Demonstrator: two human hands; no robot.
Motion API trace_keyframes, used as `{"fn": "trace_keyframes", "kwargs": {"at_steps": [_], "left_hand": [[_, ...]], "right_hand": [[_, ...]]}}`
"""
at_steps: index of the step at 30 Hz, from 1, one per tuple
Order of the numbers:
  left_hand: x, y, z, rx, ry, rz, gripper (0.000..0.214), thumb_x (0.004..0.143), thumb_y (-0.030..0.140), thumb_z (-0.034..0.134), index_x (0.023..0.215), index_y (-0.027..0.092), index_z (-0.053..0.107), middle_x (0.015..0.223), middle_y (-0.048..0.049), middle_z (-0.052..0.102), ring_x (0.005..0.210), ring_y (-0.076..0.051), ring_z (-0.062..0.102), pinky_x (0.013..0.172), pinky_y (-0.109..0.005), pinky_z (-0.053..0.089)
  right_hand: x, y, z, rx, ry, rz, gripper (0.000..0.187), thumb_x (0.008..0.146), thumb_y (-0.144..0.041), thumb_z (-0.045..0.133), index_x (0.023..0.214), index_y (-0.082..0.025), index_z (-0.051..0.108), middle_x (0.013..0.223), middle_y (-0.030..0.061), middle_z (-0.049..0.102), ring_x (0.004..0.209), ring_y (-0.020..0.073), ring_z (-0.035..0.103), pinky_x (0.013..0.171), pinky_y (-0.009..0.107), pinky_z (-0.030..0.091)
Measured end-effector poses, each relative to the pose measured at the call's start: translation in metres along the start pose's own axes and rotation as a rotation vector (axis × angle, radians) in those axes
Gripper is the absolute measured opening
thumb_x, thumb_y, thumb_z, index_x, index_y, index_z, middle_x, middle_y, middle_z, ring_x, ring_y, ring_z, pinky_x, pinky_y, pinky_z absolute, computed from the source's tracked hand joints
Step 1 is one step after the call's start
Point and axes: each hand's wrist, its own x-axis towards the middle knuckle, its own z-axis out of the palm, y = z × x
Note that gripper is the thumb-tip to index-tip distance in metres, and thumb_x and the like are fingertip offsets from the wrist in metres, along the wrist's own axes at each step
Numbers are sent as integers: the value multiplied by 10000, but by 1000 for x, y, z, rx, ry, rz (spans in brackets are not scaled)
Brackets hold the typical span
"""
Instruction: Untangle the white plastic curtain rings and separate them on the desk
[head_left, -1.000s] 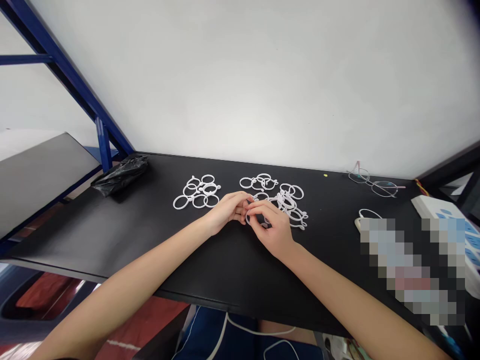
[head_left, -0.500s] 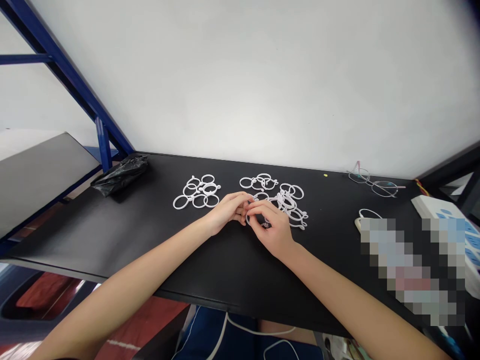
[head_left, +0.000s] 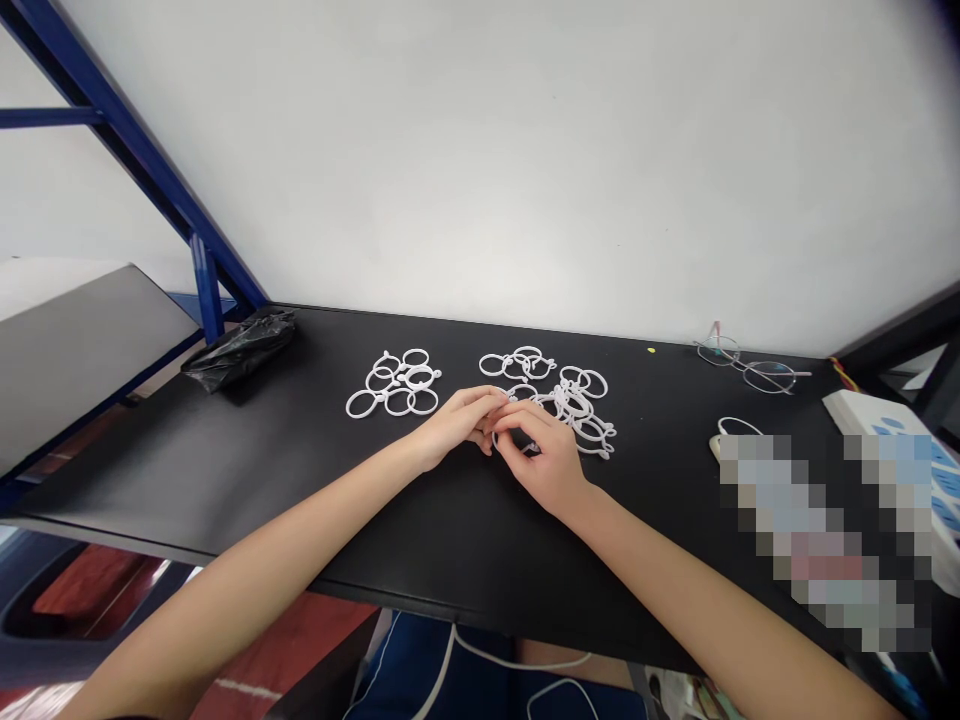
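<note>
My left hand (head_left: pixel 457 425) and my right hand (head_left: pixel 546 455) meet at the middle of the black table (head_left: pixel 300 480), fingers pinched together on a white plastic ring (head_left: pixel 504 432) that shows only in part between them. A group of white rings (head_left: pixel 395 385) lies to the left of my hands. A second heap of white rings (head_left: pixel 570 400) lies just behind and to the right of my right hand.
A crumpled black bag (head_left: pixel 241 348) sits at the table's far left. Glasses (head_left: pixel 750 365) lie at the far right by the wall. A white power strip (head_left: pixel 892 440) and a blurred patch are at the right edge. Blue steel posts (head_left: pixel 202 290) stand at the left.
My hands have barely shifted; the fingers work slightly on the ring. The heaps of rings lie as before.
</note>
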Motion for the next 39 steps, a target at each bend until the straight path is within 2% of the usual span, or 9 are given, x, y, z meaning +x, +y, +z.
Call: {"fn": "trace_keyframes", "kwargs": {"at_steps": [20, 28, 34, 39], "left_hand": [[0, 0, 0, 24, -22, -2, 269, 880, 422, 538, 821, 162, 572, 625, 26, 518, 514, -86, 536, 535, -211, 486], [0, 2, 1, 8, -17, -11, 285, 876, 433, 545, 835, 152, 579, 632, 14, 535, 532, -85, 532, 529, -202, 491], [1, 1, 0, -41, -11, -22, 316, 856, 464, 581, 825, 150, 576, 705, -13, 577, 585, -96, 555, 519, -200, 495], [0, 3, -1, -66, -18, -37, 328, 849, 477, 602, 781, 157, 585, 624, 18, 536, 521, -73, 495, 490, -181, 456]], "right_hand": [[2, -2, -1, -16, -15, 22, 202, 852, -66, 500, 764, -224, 590, 784, 17, 665, 743, 157, 642, 689, 303, 546], [1, -1, -1, -15, 37, -2, 186, 850, -57, 532, 813, -220, 613, 828, 27, 677, 786, 166, 660, 722, 313, 552], [0, 0, -2, -62, 83, 47, 184, 861, -70, 541, 826, -226, 631, 860, 29, 680, 807, 174, 660, 735, 329, 549], [-1, 1, -2, -69, 83, 63, 176, 869, -75, 541, 847, -223, 634, 913, 45, 679, 827, 175, 654, 723, 326, 549]]}}
